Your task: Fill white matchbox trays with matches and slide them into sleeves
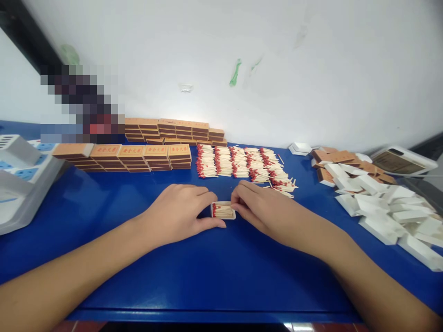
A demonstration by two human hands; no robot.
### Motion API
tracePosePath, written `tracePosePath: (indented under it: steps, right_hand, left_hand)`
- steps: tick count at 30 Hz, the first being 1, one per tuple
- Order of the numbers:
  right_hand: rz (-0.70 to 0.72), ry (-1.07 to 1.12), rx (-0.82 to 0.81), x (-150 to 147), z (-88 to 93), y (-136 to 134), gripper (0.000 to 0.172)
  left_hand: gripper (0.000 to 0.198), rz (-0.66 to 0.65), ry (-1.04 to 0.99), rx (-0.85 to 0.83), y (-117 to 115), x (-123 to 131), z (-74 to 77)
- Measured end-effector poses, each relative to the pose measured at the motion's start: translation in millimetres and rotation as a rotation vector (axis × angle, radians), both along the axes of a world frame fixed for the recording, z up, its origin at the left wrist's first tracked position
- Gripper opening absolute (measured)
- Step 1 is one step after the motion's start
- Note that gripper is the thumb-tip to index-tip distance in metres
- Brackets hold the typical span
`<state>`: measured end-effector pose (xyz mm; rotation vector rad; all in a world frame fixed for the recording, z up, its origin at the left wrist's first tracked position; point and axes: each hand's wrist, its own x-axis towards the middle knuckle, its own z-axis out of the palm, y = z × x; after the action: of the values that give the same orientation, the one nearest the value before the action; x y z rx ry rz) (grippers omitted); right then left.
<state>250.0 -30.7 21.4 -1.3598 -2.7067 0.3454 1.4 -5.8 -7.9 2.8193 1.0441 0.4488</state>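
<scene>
A small white matchbox tray (233, 217) lies on the blue table, with red-tipped matches (223, 210) lying lengthwise inside, heads to the left. My left hand (180, 210) grips the tray from its left side, thumb along the near edge and fingers at the far edge. At the tray's right end, the fingertips of my right hand (258, 205) are pinched together over the matches. What those fingertips hold, if anything, is hidden. Just beyond my hands lie several rows of loose matches (240, 162), their red heads mostly pointing left.
Closed matchboxes are stacked in a front row (133, 159) and a back row (176, 130) along the wall. White trays (394, 212) and orange box sleeves (341, 158) are heaped at the right, near a phone (403, 160). A grey-white plastic object (26, 203) stands at left.
</scene>
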Motion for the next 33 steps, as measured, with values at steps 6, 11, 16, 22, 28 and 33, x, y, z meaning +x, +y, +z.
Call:
tracePosePath:
  steps: [6, 11, 16, 22, 28, 33]
  right_hand:
    - [0.014, 0.031, 0.084, -8.3, -8.5, 3.0, 0.013]
    - [-0.025, 0.211, 0.182, 6.2, 1.9, 10.4, 0.010]
    - [-0.202, 0.130, 0.279, 38.2, 13.0, 27.3, 0.017]
    - [-0.308, -0.032, 0.018, 57.4, 6.6, 44.8, 0.016]
    - [-0.303, -0.017, -0.059, 62.7, 8.1, 46.1, 0.017]
    - [-0.264, -0.007, -0.116, 71.3, 3.9, 47.4, 0.018]
  left_hand:
    - [0.043, 0.001, 0.005, 0.036, -0.1, 0.0, -0.5]
    - [0.046, 0.002, -0.001, 0.029, -0.8, 0.1, -1.3]
    - [0.048, 0.013, 0.024, 0.001, -1.5, 0.4, -0.6]
    - [0.049, 0.026, 0.020, -0.008, -1.3, 0.4, 2.4]
    - [0.046, 0.026, 0.031, 0.000, -2.2, 0.3, 3.3]
    - [0.047, 0.028, 0.024, 0.002, -1.7, -0.6, 1.9]
